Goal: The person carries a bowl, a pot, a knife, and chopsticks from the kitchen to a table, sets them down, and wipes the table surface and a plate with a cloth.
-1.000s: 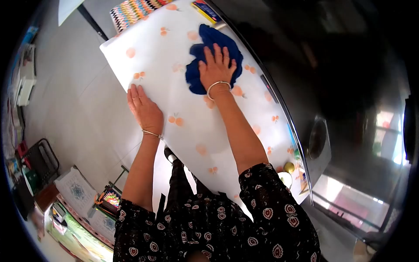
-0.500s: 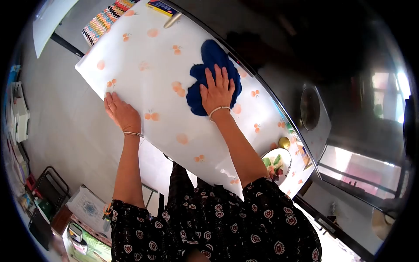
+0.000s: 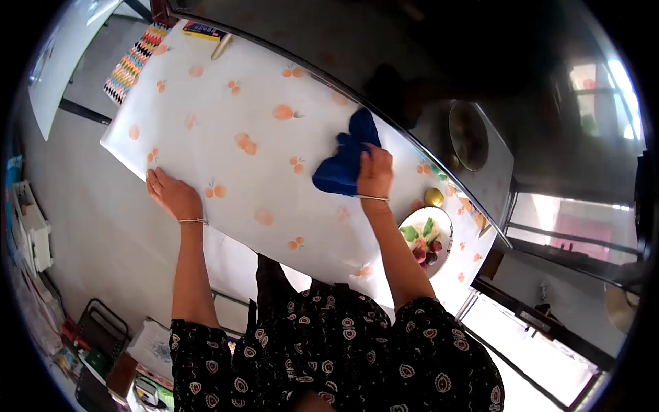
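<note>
A blue cloth (image 3: 341, 168) lies bunched on the white tablecloth with orange fruit prints (image 3: 274, 185), close to the black screen's lower edge. My right hand (image 3: 375, 173) has its fingers curled on the cloth's right side, gripping it. Over at the table's left edge, my left hand (image 3: 176, 197) rests flat with nothing in it. To the right of my right hand are a round yellow-green fruit (image 3: 434, 198) and a white bowl (image 3: 405, 223) holding dark red fruit and green pieces.
A large black screen (image 3: 522, 82) stands along the table's far side. At the upper left are a yellow and blue box (image 3: 203, 31), a light-coloured rod-like object (image 3: 221, 47) and a multicoloured woven seat (image 3: 136, 63). A black chair (image 3: 103, 326) stands at lower left.
My right hand has moved right with the cloth, its fingers going from spread to curled, and the cloth is more bunched. The view has shifted right, bringing the bowl fully into sight.
</note>
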The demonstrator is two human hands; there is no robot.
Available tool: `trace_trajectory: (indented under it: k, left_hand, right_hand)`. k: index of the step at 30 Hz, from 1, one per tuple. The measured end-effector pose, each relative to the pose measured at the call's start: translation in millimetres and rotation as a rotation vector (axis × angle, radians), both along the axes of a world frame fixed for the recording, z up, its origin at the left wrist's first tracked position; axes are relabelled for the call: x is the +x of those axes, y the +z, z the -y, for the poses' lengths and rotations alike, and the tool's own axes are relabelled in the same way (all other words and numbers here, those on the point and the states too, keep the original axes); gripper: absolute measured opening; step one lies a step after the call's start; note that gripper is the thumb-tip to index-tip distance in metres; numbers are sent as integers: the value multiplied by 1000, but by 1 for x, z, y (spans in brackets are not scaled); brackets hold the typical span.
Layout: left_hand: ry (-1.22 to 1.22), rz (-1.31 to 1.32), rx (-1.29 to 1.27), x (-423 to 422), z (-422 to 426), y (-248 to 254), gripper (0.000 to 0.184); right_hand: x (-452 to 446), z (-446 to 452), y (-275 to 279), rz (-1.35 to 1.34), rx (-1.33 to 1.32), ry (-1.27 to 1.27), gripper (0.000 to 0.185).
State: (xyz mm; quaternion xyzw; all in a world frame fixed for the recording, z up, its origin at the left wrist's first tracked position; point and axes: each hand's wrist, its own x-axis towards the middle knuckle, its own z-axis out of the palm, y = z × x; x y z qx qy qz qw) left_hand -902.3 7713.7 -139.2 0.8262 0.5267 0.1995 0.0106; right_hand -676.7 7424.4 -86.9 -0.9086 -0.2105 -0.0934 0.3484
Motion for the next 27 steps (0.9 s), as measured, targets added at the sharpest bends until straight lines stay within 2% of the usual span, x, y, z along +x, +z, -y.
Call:
trace_trajectory:
  k: [1, 3, 5, 6, 7, 9, 11, 12, 15, 18, 21, 27]
  left_hand:
    - [6, 8, -13, 0, 1, 2, 43]
    - [18, 25, -29, 0, 1, 3, 42]
    - [19, 45, -26, -1, 0, 1, 42]
    - [20, 36, -18, 0, 0, 1, 42]
    - [24, 28, -9, 0, 0, 1, 42]
    - [29, 28, -3, 0, 0, 0, 42]
    - [43, 46, -2, 0, -2, -2, 42]
    - [48, 61, -32, 0, -2, -4, 42]
    - [36, 29, -23, -1, -1, 1, 42]
    - [38, 100, -23, 3, -1, 6, 42]
    - [42, 109, -21, 2, -2, 7, 41]
    - [61, 147, -55, 3, -3, 12, 39]
  right_hand:
    - [-3, 10, 6, -91, 63, -83, 17]
    - [-6, 25, 36, 153, 139, -235, 18]
    - [-8, 26, 79, 231, 344, -266, 20]
    - [-4, 29, 80, 312, 301, -276, 19]
    - [3, 29, 79, 393, 258, -285, 18]
    - [21, 22, 49, 354, 255, -316, 18]
    - [30, 6, 26, 374, 91, -312, 20]
    - [29, -8, 17, 406, 152, -308, 21]
    - [32, -44, 5, 451, 236, -242, 23]
    - [32, -85, 2, 475, 93, -193, 28]
    - [30, -139, 4, 526, 28, -31, 31]
    - [36, -257, 4, 632, 46, 214, 25]
